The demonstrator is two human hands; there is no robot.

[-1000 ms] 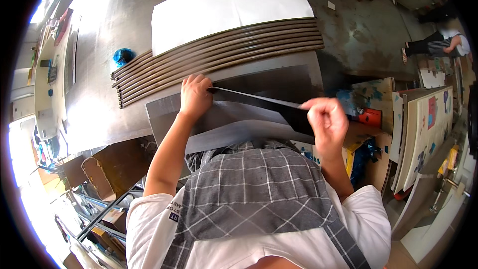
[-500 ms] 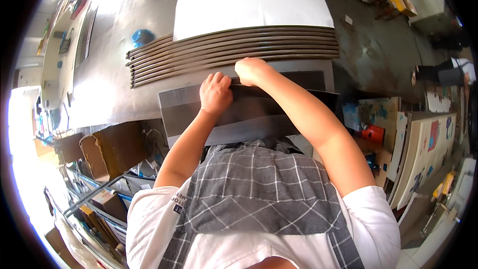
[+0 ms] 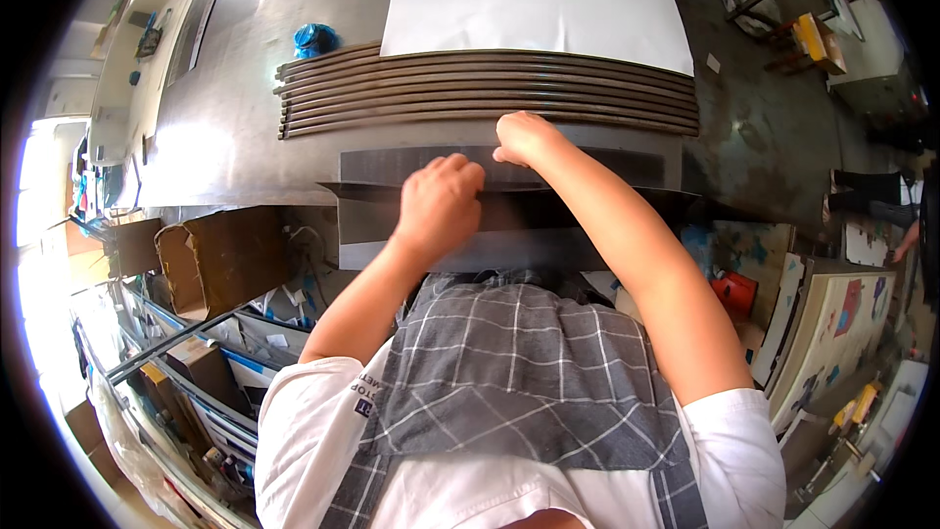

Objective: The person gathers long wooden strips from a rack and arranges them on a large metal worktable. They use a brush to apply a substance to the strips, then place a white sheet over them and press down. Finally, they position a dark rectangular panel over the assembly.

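Note:
Both my hands are raised over dark flat sheets that lie at the front of the metal table, against my apron. My left hand is curled, knuckles up, in front of the raised dark long edge. Further forward and to the right, my right hand is closed with thumb and fingers together, over a dark strip. What either hand pinches, if anything, is hidden by the fingers. Just beyond the hands, several long brown rods lie side by side. A large white sheet lies behind them, partly over the rods.
A crumpled blue thing sits left of the rods. An open cardboard box and a rack of boards stand at my left. On the right are painted boards, a yellow-topped stool and another person.
My hands have moved apart, the left one nearer to me. The raised dark edge in front of me sits differently, and the whole view has shifted so the table things appear further right.

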